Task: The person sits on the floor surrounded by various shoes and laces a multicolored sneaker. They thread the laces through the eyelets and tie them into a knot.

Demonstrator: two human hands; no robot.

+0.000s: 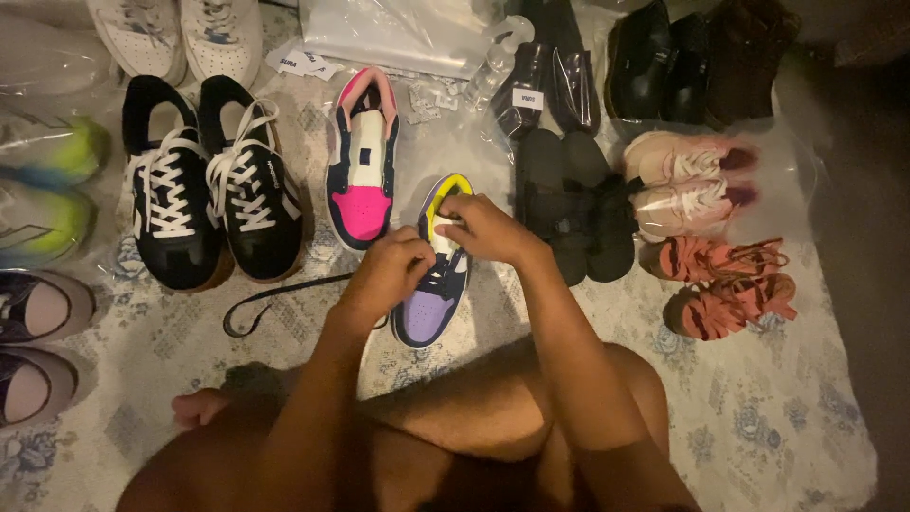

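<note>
A purple, navy and yellow sneaker on the floor rug is gripped by both hands: left hand fingers clenched at its laces, right hand pinching its tongue. A pink sneaker lies beside.

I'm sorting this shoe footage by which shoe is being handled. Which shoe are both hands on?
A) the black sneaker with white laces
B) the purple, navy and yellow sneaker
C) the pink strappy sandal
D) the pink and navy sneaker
B: both the left hand and right hand rest on the purple, navy and yellow sneaker, at its lacing.
</note>
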